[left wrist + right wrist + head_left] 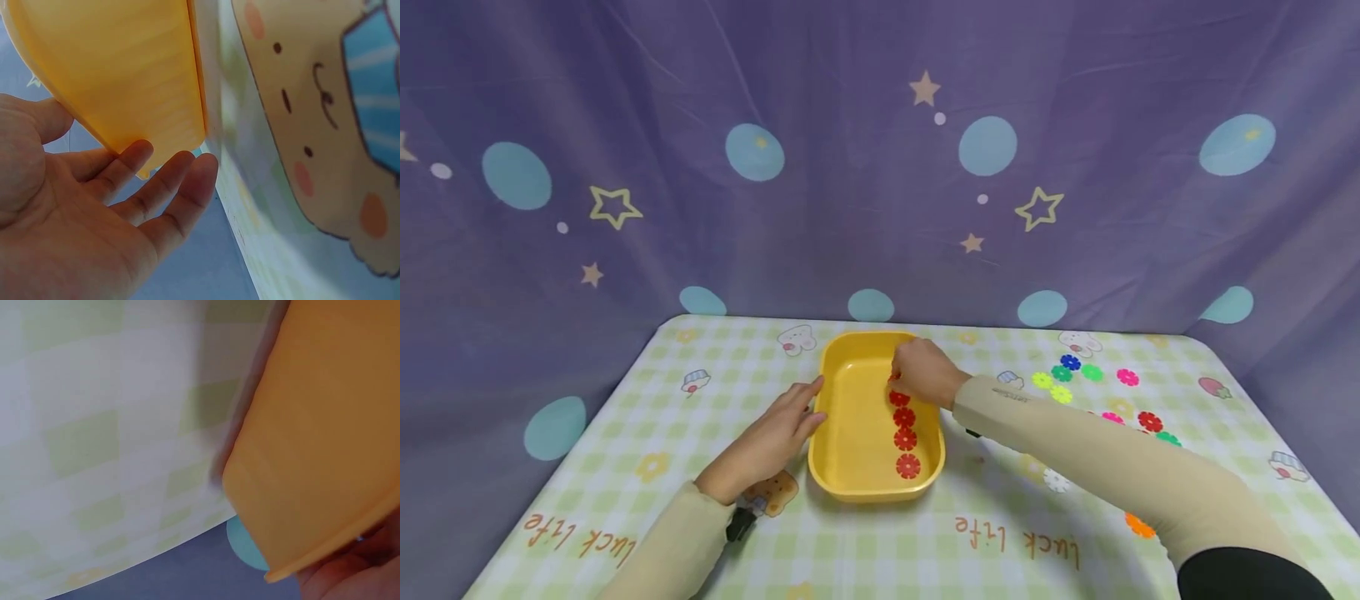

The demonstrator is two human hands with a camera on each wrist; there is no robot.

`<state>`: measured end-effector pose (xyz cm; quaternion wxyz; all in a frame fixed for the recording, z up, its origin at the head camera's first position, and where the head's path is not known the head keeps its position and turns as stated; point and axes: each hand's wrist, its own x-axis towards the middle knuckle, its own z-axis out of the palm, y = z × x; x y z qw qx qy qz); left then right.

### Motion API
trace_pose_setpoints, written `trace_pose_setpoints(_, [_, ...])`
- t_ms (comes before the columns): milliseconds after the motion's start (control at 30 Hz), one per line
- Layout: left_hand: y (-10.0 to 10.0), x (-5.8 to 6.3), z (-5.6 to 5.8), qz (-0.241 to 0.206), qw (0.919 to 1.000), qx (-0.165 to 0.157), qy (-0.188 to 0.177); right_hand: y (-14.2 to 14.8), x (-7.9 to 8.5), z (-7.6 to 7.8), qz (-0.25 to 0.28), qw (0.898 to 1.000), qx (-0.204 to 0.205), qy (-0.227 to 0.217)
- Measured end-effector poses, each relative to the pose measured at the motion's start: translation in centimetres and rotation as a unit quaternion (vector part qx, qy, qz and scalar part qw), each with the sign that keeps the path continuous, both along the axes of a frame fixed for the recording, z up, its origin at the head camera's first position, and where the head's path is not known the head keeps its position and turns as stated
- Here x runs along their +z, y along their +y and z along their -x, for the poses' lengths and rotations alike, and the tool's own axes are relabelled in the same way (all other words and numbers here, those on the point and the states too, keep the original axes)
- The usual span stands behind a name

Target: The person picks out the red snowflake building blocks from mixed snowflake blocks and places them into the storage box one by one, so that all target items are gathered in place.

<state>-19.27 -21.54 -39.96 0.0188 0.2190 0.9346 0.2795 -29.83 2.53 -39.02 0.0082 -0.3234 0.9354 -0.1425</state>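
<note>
A yellow plastic tray [850,483] lies lengthwise before me. Several red flower-shaped discs [905,438] form a column along the right side of its floor. My right hand [928,372] reaches over the right rim near the far corner, pinching a red flower-shaped disc [892,378] mostly covered by its fingers. At the left rim, my left hand [771,433] touches the tray with thumb and fingers loosely extended. In the left wrist view those fingers [181,187] lie along the outer wall. The right wrist view shows mostly the tray's outer side [312,425], with the right fingers partly hidden behind its rim.
Loose flower-shaped discs are scattered on the right of the checked tablecloth [737,358]: yellow [1061,394], blue [1070,362], green [1092,372], pink [1127,377], red [1149,421], white [1056,480] and orange [1140,525]. The right forearm crosses above some. A purple curtain [865,208] hangs behind the table.
</note>
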Motion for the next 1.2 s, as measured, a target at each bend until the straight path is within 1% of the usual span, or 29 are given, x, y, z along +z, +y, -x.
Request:
trace_pose_setpoints(100, [0.2,0.1,0.0,0.000,1.0000,-0.001,0.003,-0.5,-0.3,0.2,-0.034,0.999,-0.029,0.004])
trace_pose_setpoints(233, [0.3,0.1,0.1,0.000,1.0000,-0.003,0.005,-1.1,-0.2,0.0,-0.089,0.995,-0.036,0.018])
trace_pose_setpoints(267, [0.3,0.1,0.1,0.001,1.0000,-0.003,0.004,-1.2,-0.1,-0.1,-0.099,0.994,-0.036,0.017])
trace_pose_setpoints(333, [0.4,0.0,0.1,0.002,1.0000,-0.001,0.001,-1.2,0.2,-0.4,-0.107,0.994,-0.035,0.001])
trace_pose_setpoints(433, [0.4,0.0,0.1,0.001,1.0000,0.005,-0.004,-1.2,1.2,-0.6,-0.093,0.995,-0.029,-0.014])
trace_pose_setpoints(500, [0.4,0.0,0.1,0.000,1.0000,0.008,-0.003,-1.0,2.3,-1.0,-0.072,0.997,-0.023,-0.024])
trace_pose_setpoints(567, [0.4,-0.1,0.1,-0.001,0.9999,0.011,-0.004,-0.5,3.6,-1.5,-0.048,0.999,-0.010,-0.015])
trace_pose_setpoints(633, [0.3,-0.1,0.1,-0.001,1.0000,0.009,-0.003,0.4,4.9,-2.4,-0.026,1.000,0.005,-0.005])
trace_pose_setpoints(700, [0.3,-0.1,0.2,-0.002,1.0000,0.008,-0.003,1.6,5.8,-3.4,-0.006,1.000,0.015,0.009])
trace_pose_setpoints(767, [0.2,-0.1,0.1,-0.002,1.0000,0.007,-0.005,3.0,6.4,-4.3,0.007,0.999,0.022,0.023])
trace_pose_setpoints(833, [0.2,-0.1,0.1,-0.003,0.9999,0.008,-0.005,4.6,6.8,-5.0,0.018,0.999,0.014,0.028])
trace_pose_setpoints(933, [0.3,-0.1,0.0,-0.004,0.9999,0.011,-0.007,7.7,6.8,-5.6,0.027,0.999,-0.004,0.030])
trace_pose_setpoints(1067, [0.4,-0.1,0.0,-0.004,0.9999,0.011,-0.008,12.9,6.2,-5.9,0.031,0.998,-0.055,0.007])
trace_pose_setpoints(1200, [0.5,0.0,0.1,-0.004,0.9999,0.009,-0.006,18.0,5.4,-6.3,0.022,0.993,-0.112,-0.031])
